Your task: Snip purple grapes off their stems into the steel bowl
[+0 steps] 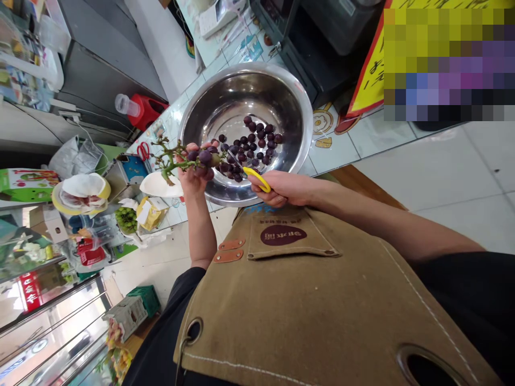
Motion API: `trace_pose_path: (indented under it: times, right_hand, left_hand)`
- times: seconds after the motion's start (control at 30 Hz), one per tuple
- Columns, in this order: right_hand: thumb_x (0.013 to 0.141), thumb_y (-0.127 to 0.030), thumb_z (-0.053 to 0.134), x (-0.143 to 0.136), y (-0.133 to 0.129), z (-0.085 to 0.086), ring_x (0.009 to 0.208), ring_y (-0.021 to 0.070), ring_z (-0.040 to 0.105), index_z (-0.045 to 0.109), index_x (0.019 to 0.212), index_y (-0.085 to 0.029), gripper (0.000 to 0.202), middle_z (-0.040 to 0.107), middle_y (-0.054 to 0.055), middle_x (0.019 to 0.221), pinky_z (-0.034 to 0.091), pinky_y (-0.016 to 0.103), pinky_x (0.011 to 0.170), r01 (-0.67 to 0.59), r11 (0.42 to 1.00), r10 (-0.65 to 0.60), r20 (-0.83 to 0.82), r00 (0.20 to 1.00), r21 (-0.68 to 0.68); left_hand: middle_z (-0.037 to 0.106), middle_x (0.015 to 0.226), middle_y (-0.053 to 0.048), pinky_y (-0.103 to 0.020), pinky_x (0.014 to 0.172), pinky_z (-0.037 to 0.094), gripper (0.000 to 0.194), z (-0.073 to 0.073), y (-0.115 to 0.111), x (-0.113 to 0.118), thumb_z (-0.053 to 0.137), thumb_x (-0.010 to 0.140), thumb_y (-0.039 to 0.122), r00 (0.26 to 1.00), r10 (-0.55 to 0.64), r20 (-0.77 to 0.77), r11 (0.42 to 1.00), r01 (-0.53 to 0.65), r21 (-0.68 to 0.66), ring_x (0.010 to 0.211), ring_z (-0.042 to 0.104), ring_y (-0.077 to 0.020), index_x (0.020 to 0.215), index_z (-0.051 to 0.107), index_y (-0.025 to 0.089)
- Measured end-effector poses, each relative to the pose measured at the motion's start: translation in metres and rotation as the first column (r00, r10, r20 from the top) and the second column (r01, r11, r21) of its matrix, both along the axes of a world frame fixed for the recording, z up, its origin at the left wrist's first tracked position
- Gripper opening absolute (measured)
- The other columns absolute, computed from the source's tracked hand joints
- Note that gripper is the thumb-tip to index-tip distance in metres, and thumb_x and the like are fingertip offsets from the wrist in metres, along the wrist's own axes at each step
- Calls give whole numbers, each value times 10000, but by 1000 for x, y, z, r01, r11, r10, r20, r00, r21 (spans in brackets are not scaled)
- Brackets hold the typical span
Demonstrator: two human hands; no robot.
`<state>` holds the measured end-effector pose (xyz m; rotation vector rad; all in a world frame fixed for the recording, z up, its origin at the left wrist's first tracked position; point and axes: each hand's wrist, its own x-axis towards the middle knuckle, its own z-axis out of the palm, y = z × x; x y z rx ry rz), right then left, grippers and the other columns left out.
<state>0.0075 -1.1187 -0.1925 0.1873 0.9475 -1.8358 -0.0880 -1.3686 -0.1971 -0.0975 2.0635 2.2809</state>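
The basin (pixel 241 94) stands on the desk (pixel 338 147), before the left grip (pixel 193 179) and the right grip (pixel 277 188). In it, the loose grapes (pixel 261 143) lie ahead of the right grip. In the right grip are the scissors (pixel 253 172), pointing leftward to the grape bunch (pixel 205 156) in the left grip. Farther left of the left grip lie a packet (pixel 151 214) and, beyond it, a second bunch (pixel 126 220). A sign (pixel 368 69) is ahead and to the right of the right grip.
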Motion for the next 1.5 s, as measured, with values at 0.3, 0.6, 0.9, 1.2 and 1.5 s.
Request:
trace_pose_path:
  times: [0.3,0.6,0.9,1.2,1.5]
  right_hand:
    - [1011,-847,458,2,19,5,472,66,134,453,853,-230,637,287,-85,571,119,205,393,-53,993,55,26,998,-103]
    - [1041,-842,332,-5,22,13,461,66,99,423,840,-239,642,242,-98,564,99,207,388,-98,974,115,74,991,-203]
    - [1110,-620,434,-4,18,31,463,49,128,447,855,-220,475,285,-85,550,75,232,467,-80,979,105,-126,986,186]
    - [1022,-754,517,-2,20,14,491,73,151,427,839,-233,559,302,-85,561,121,230,462,-94,988,117,-193,974,123]
    - [1066,-728,466,1,18,1,485,63,122,409,871,-238,531,266,-104,541,96,240,465,-80,997,81,-114,990,10]
  left_hand:
    - [706,1257,-10,-527,1192,586,420,10,-4,-9,741,821,762,990,51,-132,992,-35,125,1358,616,-274,1024,713,395]
    - [758,1186,-25,-508,1203,549,530,13,-16,-5,464,993,833,993,-36,-115,999,40,36,1358,637,-224,1096,702,371]
    - [763,1165,-16,-531,1233,534,541,18,-4,-6,466,986,840,987,34,-155,994,-17,106,1402,616,-229,1091,704,365]
    - [768,1156,-14,-513,1304,452,503,12,-7,-8,444,1029,766,990,29,-140,992,-12,125,1383,633,-221,1062,722,348]
    - [767,1160,19,-528,1229,543,402,7,-5,-10,449,1061,677,999,39,27,969,-44,244,1247,692,-206,1047,742,403]
